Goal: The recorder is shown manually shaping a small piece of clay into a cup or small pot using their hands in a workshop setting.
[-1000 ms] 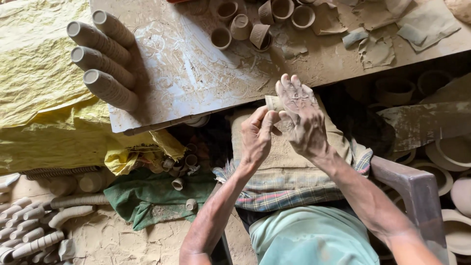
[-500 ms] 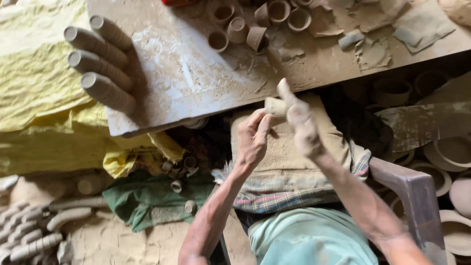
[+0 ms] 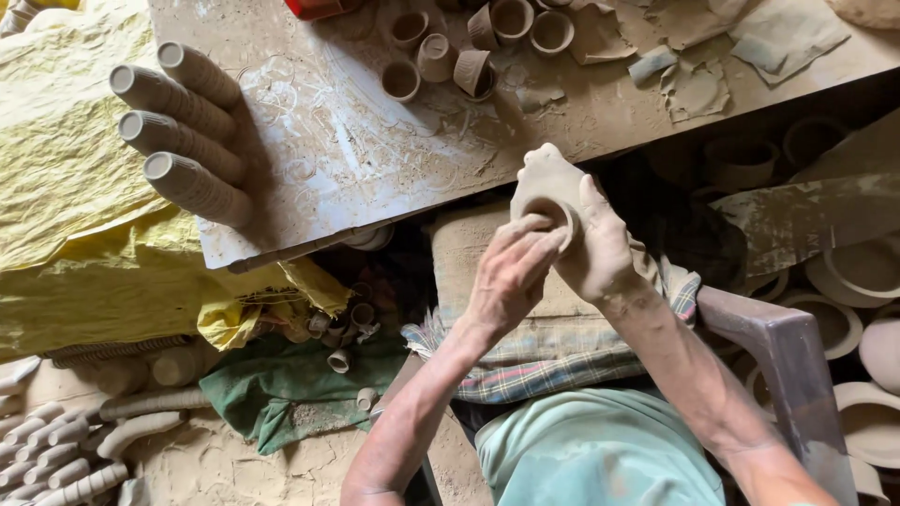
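Observation:
My right hand (image 3: 586,239), coated in grey clay, is wrapped around a small clay cup (image 3: 555,214) held just below the edge of the dusty worktable (image 3: 356,159). My left hand (image 3: 511,272) has its fingertips pressed against the cup's open rim. Both hands hover over a folded sack (image 3: 469,253) and a checked cloth (image 3: 553,361) on my lap. On the table's far side stand several small finished clay cups (image 3: 441,61), some upright, some tipped.
Stacks of nested clay cups (image 3: 178,131) lie on the table's left end over a yellow plastic sheet (image 3: 66,206). More cup stacks (image 3: 56,450) lie on the floor at lower left beside a green cloth (image 3: 281,394). Clay bowls (image 3: 853,281) are piled at right.
The clay piece has turned in my hands: the right hand now wraps it with the open rim facing me, and the left fingers have moved onto the rim.

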